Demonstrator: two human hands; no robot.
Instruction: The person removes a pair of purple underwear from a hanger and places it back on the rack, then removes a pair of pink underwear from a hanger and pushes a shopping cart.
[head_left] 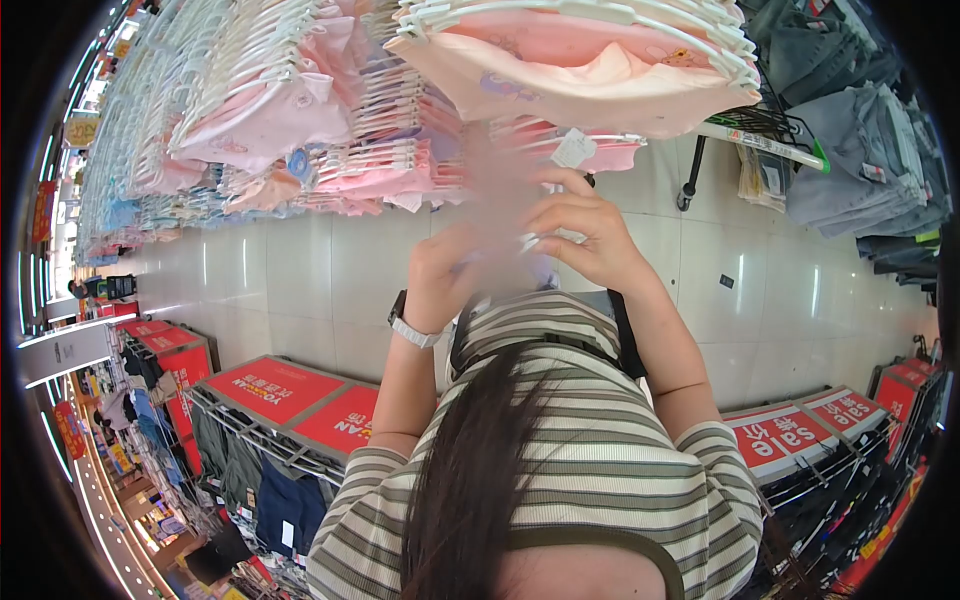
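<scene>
My left hand [440, 272], wearing a wristwatch [412, 322], is raised before my waist. Its fingers curl inward, partly covered by a blurred patch. My right hand [592, 235] is opposite, with thumb and bent fingers pinching a small white piece [529, 241]. The blur between my hands hides most of what they hold. A white tag [573, 148] shows just above my right fingers. Beyond my hands, pale pink garments [590, 85] hang close together on white hangers [560, 14].
Packed racks of pink children's clothes [265, 125] stand ahead and left. Grey garments [855, 150] hang at right, beside a wheeled rack [765, 145]. Red sign-topped racks [275, 388] and red sale signs [790, 440] stand behind me on both sides. The floor [730, 235] is pale tile.
</scene>
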